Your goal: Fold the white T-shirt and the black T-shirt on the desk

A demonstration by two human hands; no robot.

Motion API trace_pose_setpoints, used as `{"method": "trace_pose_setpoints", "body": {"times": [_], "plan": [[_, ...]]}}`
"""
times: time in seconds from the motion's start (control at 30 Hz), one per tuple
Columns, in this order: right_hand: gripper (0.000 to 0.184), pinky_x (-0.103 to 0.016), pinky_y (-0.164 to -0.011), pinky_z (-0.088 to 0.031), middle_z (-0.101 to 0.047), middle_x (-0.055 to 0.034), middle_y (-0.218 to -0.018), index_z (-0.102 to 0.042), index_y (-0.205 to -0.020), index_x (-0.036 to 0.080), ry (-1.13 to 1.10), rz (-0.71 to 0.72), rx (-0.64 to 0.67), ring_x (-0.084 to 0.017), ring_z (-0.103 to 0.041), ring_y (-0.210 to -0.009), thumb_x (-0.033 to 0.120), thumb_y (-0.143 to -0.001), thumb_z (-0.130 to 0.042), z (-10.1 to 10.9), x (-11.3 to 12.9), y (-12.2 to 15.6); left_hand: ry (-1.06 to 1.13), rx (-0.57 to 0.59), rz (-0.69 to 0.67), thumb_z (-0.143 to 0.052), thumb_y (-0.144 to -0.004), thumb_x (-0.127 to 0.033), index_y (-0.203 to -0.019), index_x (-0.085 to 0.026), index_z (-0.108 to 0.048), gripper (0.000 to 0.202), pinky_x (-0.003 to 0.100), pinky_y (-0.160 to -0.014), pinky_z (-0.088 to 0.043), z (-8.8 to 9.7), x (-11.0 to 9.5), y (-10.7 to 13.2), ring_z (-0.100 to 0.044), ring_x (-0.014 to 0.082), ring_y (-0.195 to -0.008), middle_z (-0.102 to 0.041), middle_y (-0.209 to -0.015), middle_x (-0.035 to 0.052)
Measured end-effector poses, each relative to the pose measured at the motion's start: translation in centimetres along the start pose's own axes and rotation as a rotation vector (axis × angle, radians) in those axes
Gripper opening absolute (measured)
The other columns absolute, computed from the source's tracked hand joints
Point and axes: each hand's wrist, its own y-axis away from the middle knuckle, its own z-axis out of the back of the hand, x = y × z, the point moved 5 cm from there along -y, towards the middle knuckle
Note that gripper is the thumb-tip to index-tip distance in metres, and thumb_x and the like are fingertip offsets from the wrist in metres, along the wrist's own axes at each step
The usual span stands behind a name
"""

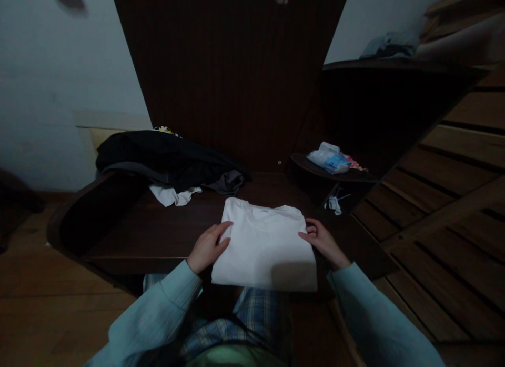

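A white T-shirt (264,246), folded into a neat rectangle with its neckline at the far side, is spread at the front of the dark wooden bench (158,235). My left hand (209,246) grips its left edge, thumb on top and the other fingers partly tucked out of sight. On the opposite edge, my right hand (321,240) pinches the cloth between thumb and curled fingers. The shirt's near edge overhangs the bench front above my knees. A shadow falls across its lower right part.
Dark clothes (165,156) are heaped at the bench's back left, with a white cloth (173,195) beneath them. A plastic packet (330,159) lies on a small corner shelf (311,164). Wooden slats (442,167) rise at the right. A tall dark panel (232,77) stands behind.
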Motion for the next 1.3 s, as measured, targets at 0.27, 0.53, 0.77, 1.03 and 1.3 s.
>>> {"method": "trace_pose_setpoints", "body": {"times": [0.27, 0.53, 0.77, 1.03, 1.3], "plan": [[0.04, -0.027, -0.055, -0.042, -0.052, 0.0063, -0.056, -0.049, -0.088, 0.019, 0.201, 0.063, -0.116, -0.014, -0.053, -0.053, 0.028, -0.052, -0.064, -0.4, 0.6, -6.7, -0.086, 0.003, 0.013, -0.048, -0.073, -0.015, -0.1, -0.017, -0.059, 0.029, 0.03, -0.077, -0.043, -1.1, 1.7, -7.5, -0.056, 0.0187, -0.078, -0.057, -0.08, 0.005], [0.035, -0.027, -0.057, -0.043, -0.059, 0.0004, -0.06, -0.052, -0.082, 0.019, 0.127, -0.013, -0.332, -0.017, -0.057, -0.06, 0.04, -0.057, -0.062, 0.0, 1.3, -8.0, 0.058, -0.312, 0.168, -0.061, -0.066, -0.031, -0.097, -0.015, -0.053, 0.035, 0.027, -0.065, -0.044, -0.3, 4.5, -10.3, -0.056, 0.0167, -0.069, -0.058, -0.075, 0.0028], [0.038, -0.023, -0.044, -0.033, -0.055, 0.0008, -0.052, -0.056, -0.062, 0.016, 0.045, -0.095, -0.001, -0.012, -0.047, -0.047, 0.054, -0.056, -0.061, -0.5, 0.4, -1.7, 0.154, -0.104, 0.153, -0.053, -0.068, -0.048, -0.075, -0.017, -0.053, 0.031, 0.023, -0.055, -0.038, -0.6, 4.4, -7.6, -0.052, 0.0131, -0.057, -0.054, -0.061, -0.0021], [0.039, -0.024, -0.05, -0.034, -0.05, 0.0004, -0.057, -0.054, -0.059, 0.018, 0.183, 0.189, -0.217, -0.013, -0.045, -0.054, 0.056, -0.059, -0.058, -0.3, 1.0, -0.2, -0.077, -0.116, 0.097, -0.052, -0.069, -0.044, -0.059, -0.018, -0.05, 0.027, 0.028, -0.064, -0.039, -0.4, 3.0, -6.3, -0.05, 0.0164, -0.064, -0.049, -0.064, 0.0012], [0.045, -0.025, -0.053, -0.034, -0.05, 0.0007, -0.055, -0.057, -0.06, 0.017, 0.225, 0.128, -0.169, -0.014, -0.044, -0.056, 0.062, -0.058, -0.053, -0.3, 1.4, -0.2, 0.204, -0.082, -0.027, -0.046, -0.074, -0.041, -0.068, -0.018, -0.049, 0.024, 0.027, -0.071, -0.041, -0.5, 1.9, -5.0, -0.05, 0.0162, -0.074, -0.053, -0.073, 0.0018]]}}
